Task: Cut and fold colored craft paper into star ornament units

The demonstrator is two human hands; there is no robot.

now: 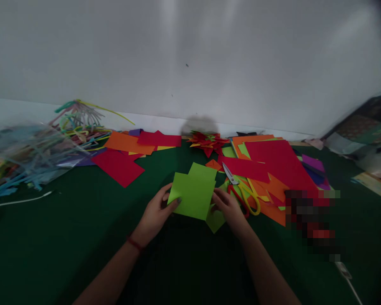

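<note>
Above the green tabletop (92,237), my left hand (160,209) pinches light green paper squares (192,195), thumb on the front and fingers behind. The squares overlap, with one corner sticking up at the back. My right hand (228,207) grips their right edge with curled fingers, partly hidden behind the paper. Below that hand is another green paper piece (215,221), partly covered. Close to the right hand lie scissors (257,205) with red and yellow handles, blades slightly apart. A layered red paper flower (208,142) sits beyond the squares, beside a small folded orange piece (213,165).
Red sheets (119,167) and orange sheets (130,143) lie at the back left, beside a clear plastic bag (34,148) and many pipe cleaners (79,123). Stacked coloured paper (276,159) spreads at the right. A white wall (190,63) closes off the back.
</note>
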